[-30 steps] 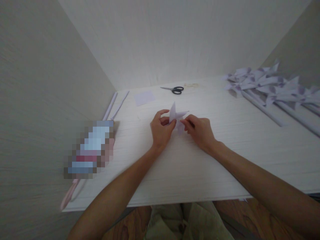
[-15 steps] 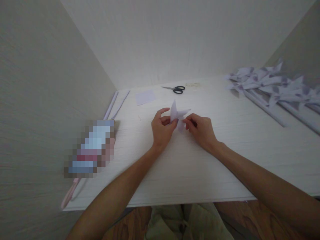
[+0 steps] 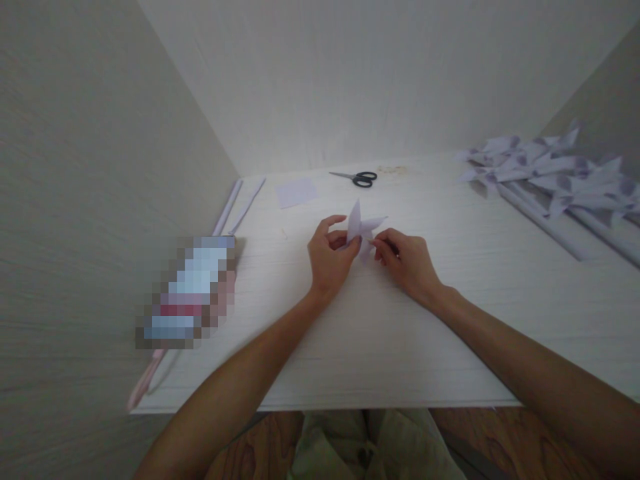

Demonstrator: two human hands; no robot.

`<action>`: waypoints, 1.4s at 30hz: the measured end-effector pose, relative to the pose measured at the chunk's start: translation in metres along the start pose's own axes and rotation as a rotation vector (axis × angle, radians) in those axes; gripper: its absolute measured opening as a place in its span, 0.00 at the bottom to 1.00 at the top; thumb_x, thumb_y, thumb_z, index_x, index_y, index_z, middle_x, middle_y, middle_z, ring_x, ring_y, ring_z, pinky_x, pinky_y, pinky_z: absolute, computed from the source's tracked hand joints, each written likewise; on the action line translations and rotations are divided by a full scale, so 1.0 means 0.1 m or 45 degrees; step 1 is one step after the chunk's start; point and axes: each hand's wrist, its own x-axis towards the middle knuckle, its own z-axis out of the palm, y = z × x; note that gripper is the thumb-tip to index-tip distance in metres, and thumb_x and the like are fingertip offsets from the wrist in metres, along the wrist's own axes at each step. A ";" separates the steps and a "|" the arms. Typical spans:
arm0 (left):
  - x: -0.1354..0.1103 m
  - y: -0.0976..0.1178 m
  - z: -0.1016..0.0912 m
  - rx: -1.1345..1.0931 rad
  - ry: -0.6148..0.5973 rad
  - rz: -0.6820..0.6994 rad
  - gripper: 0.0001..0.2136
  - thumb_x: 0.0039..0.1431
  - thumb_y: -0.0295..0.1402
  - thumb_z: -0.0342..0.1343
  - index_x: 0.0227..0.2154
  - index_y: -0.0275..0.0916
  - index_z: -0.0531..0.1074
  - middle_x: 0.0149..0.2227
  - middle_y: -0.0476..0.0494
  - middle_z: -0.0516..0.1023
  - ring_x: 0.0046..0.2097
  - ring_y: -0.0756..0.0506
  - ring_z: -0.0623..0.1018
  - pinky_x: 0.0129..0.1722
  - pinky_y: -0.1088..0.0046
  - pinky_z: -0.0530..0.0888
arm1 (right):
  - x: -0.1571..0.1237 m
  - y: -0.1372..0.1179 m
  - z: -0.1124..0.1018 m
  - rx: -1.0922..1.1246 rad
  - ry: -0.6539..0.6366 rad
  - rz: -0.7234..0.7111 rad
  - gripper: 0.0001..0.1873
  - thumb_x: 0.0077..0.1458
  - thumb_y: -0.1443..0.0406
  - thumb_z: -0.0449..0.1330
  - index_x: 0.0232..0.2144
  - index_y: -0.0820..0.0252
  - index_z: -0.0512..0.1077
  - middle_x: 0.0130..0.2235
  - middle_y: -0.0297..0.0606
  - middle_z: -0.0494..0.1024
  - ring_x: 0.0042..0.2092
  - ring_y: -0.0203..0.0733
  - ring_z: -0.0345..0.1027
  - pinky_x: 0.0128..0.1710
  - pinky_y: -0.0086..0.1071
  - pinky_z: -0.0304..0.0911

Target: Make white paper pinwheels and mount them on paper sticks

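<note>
Both of my hands hold a small folded piece of pale lilac paper (image 3: 363,230) just above the middle of the white table (image 3: 350,333). Its pointed flaps stick up and to the right like pinwheel blades. My left hand (image 3: 330,257) pinches its left side between thumb and fingers. My right hand (image 3: 407,263) pinches its right side with curled fingers.
Black-handled scissors (image 3: 357,178) and a flat square of lilac paper (image 3: 297,192) lie at the back. Thin paper rods (image 3: 237,207) rest along the left wall. Several finished paper pinwheels on rods (image 3: 550,177) lie at the right. A blurred-out object (image 3: 187,293) sits at the left edge.
My hands and the folded paper have stayed together with only small finger shifts. The view has drifted slightly, so everything sits a little further right.
</note>
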 end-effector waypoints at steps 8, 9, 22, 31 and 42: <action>0.00 0.03 0.00 0.032 -0.014 -0.016 0.20 0.41 0.26 0.56 0.40 0.40 0.60 0.24 0.52 0.74 0.28 0.50 0.76 0.30 0.74 0.72 | 0.01 -0.04 -0.02 -0.023 -0.004 0.025 0.11 0.52 0.67 0.48 0.20 0.61 0.64 0.18 0.31 0.68 0.20 0.31 0.59 0.23 0.26 0.52; 0.00 0.03 0.00 0.038 -0.010 -0.016 0.21 0.41 0.26 0.56 0.40 0.40 0.60 0.24 0.52 0.74 0.28 0.50 0.76 0.30 0.74 0.72 | 0.01 -0.04 -0.02 -0.026 -0.008 0.027 0.11 0.51 0.67 0.48 0.20 0.61 0.64 0.17 0.31 0.68 0.20 0.31 0.58 0.23 0.26 0.51; 0.00 0.02 0.01 0.038 -0.001 -0.007 0.22 0.41 0.26 0.56 0.41 0.41 0.57 0.23 0.53 0.73 0.28 0.51 0.76 0.30 0.75 0.72 | 0.02 -0.04 -0.02 -0.059 -0.048 0.035 0.12 0.51 0.68 0.48 0.18 0.61 0.63 0.17 0.32 0.68 0.20 0.32 0.59 0.24 0.27 0.51; 0.00 0.01 0.00 0.069 0.014 0.009 0.23 0.39 0.26 0.57 0.41 0.40 0.58 0.23 0.53 0.73 0.27 0.51 0.75 0.30 0.75 0.72 | 0.02 -0.04 -0.02 -0.029 -0.055 0.030 0.11 0.51 0.67 0.48 0.19 0.61 0.65 0.18 0.32 0.68 0.20 0.32 0.59 0.24 0.26 0.52; -0.01 0.02 0.02 0.076 0.022 0.005 0.21 0.40 0.26 0.56 0.40 0.40 0.59 0.23 0.53 0.73 0.26 0.52 0.75 0.29 0.76 0.72 | 0.00 -0.02 -0.01 -0.033 -0.002 0.006 0.11 0.51 0.68 0.48 0.20 0.61 0.64 0.17 0.31 0.68 0.19 0.31 0.57 0.23 0.26 0.51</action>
